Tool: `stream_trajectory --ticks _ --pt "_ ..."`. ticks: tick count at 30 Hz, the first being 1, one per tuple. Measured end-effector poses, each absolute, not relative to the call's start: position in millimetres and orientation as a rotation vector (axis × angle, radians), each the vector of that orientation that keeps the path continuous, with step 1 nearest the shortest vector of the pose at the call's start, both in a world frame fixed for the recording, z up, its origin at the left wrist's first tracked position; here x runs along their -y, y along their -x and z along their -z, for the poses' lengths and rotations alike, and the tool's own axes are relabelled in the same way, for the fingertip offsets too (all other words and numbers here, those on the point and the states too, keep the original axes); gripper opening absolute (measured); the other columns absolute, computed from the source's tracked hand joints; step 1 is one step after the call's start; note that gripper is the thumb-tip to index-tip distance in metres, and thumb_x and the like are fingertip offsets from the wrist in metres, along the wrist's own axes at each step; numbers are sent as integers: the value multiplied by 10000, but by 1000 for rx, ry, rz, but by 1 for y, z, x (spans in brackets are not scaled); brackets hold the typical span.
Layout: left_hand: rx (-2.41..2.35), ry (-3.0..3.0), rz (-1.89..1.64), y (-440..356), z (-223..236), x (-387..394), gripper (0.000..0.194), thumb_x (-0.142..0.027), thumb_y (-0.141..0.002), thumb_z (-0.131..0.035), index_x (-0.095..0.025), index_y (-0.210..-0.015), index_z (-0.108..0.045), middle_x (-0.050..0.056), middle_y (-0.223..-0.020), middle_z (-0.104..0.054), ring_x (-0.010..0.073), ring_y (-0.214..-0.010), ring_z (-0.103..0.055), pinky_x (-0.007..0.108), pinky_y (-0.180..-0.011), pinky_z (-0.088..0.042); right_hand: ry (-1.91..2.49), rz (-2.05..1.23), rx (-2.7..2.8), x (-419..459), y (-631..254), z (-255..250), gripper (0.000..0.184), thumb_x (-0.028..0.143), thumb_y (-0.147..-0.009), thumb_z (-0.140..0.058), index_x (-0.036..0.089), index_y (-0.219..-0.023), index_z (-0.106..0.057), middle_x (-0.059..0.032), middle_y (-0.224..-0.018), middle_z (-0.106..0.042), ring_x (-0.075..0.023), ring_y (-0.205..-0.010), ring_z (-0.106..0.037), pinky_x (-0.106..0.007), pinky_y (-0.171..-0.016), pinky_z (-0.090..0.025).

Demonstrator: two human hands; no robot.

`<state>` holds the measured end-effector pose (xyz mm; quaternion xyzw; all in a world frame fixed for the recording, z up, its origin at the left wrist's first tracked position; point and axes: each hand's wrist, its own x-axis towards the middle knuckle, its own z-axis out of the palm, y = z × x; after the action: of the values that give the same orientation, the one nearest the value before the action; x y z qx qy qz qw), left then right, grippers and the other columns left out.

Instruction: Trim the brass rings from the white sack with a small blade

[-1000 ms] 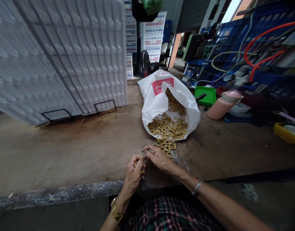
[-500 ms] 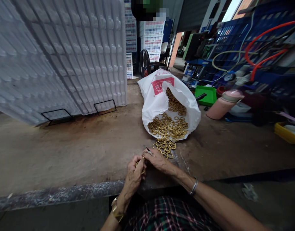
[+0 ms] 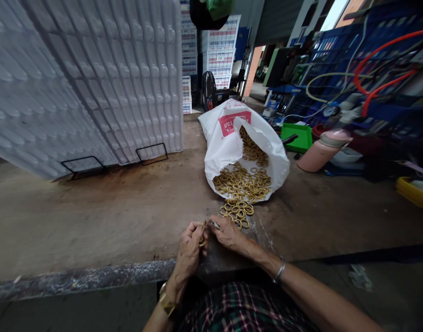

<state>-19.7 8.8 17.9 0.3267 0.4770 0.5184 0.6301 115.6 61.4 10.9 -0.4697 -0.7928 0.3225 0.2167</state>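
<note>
My left hand [image 3: 190, 248] is closed around a gold-coloured ring [image 3: 202, 242], held near the front of the bench. Close beside it on the right, my right hand [image 3: 228, 234] pinches a small metal tool [image 3: 215, 225]; its exact kind is hard to make out. The fingertips of both hands nearly meet. Just beyond them lies a loose pile of gold rings [image 3: 239, 211], spilling from the mouth of a white sack [image 3: 222, 154]. More rings [image 3: 244, 184] fill the inside of the sack.
Clear ribbed plastic trays [image 3: 128, 92] stand upright at the left on the workbench [image 3: 111, 221], by black wire stands [image 3: 152, 154]. To the right are a green tray [image 3: 297, 138], a pink bottle [image 3: 320, 154] and a yellow tray [image 3: 414, 192]. White crates [image 3: 218, 60] are stacked behind.
The hands have drawn slightly apart, my left hand shifting a little left. The tool's dark tip, pointing up earlier, has turned down towards the left hand.
</note>
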Motion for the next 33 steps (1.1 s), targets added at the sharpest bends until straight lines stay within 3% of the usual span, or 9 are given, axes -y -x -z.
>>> stream_trajectory --ticks 7,13,18,23,27,33 --pt "-826 -365 -1202 30 -27 -7 319 -399 -690 -683 -169 -745 -469 -24 -630 -541 56 -453 -451 145 -361 -318 1404 -780 1883 -80 -145 -15 212 293 -799 -420 177 -804 -596 -16 -680 -594 -129 -601 -515 -225 -573 -380" --pt "-693 -222 -1177 37 -30 -10 218 -282 -717 -675 -115 -766 -544 108 -859 -644 58 -528 -494 133 -373 -323 1594 -657 1695 -86 -195 -12 231 334 -781 -427 173 -775 -594 -7 -615 -565 -133 -552 -493 -224 -512 -361" --pt "-692 -182 -1149 30 -31 -11 179 -246 -694 -675 -105 -709 -566 80 -780 -640 70 -520 -502 136 -349 -317 1549 -614 1887 -68 -197 -5 195 277 -807 -420 180 -834 -588 -27 -730 -624 -146 -637 -551 -242 -596 -406" --pt "-699 -206 -1114 27 -33 -10 153 -236 -700 -645 -150 -793 -560 52 -741 -621 97 -532 -526 141 -348 -332 1567 -365 2170 -59 -176 -12 204 222 -814 -482 175 -985 -582 -80 -962 -621 -194 -880 -566 -283 -749 -412" --pt "-692 -209 -1094 30 -32 -9 193 -243 -691 -644 -140 -842 -582 42 -717 -594 97 -544 -531 141 -359 -355 1709 -312 2312 -55 -164 -20 251 246 -835 -495 216 -1077 -551 -67 -1027 -588 -186 -884 -563 -269 -706 -399" --pt "-658 -126 -1095 30 -26 -9 220 -310 -697 -676 -113 -681 -581 55 -722 -591 109 -596 -552 141 -377 -372 1728 -282 2353 -59 -158 -27 256 236 -838 -481 221 -1087 -543 -56 -1024 -578 -175 -870 -556 -255 -683 -368"
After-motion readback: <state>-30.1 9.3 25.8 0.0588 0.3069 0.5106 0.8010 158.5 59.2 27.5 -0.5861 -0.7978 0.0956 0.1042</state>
